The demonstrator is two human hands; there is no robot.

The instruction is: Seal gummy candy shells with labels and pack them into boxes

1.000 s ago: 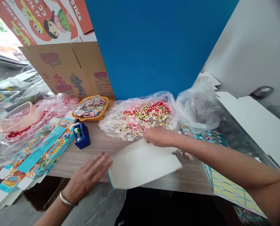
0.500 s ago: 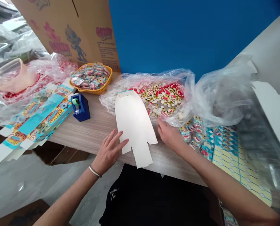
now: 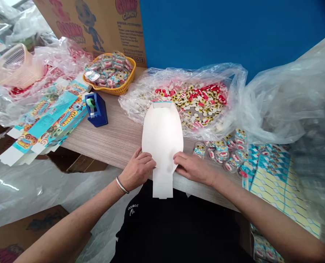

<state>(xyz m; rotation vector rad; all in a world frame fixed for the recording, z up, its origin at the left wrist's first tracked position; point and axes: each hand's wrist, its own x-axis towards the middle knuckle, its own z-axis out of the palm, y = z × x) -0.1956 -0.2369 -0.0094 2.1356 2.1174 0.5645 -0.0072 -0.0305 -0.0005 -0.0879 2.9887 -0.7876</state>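
Observation:
A partly folded cardboard box (image 3: 162, 133), white inside, lies lengthwise in front of me with its far end flap raised and its near flap reaching past the table edge. My left hand (image 3: 139, 168) is closed on the box's near left side flap, fingers curled over it. On the opposite side, my right hand (image 3: 192, 167) pinches the near right side flap. Just beyond the box spreads a clear plastic bag (image 3: 140, 95) of loose gummy candies (image 3: 197, 100), red, white and yellow. Small packed candies (image 3: 228, 153) lie right of my right hand.
A yellow basket (image 3: 124, 87) of packed candies and a blue tape dispenser (image 3: 97, 111) stand to the left. Printed flat boxes (image 3: 53, 115) lie beyond them, near a pale pink basket (image 3: 17, 69). Yellow-and-blue printed sheets (image 3: 279, 193) are at right. A blue panel (image 3: 206, 33) stands behind.
The box has turned from slanting sideways to pointing straight away from me. Both hands have come in to grip its near side flaps. My view has tipped downward.

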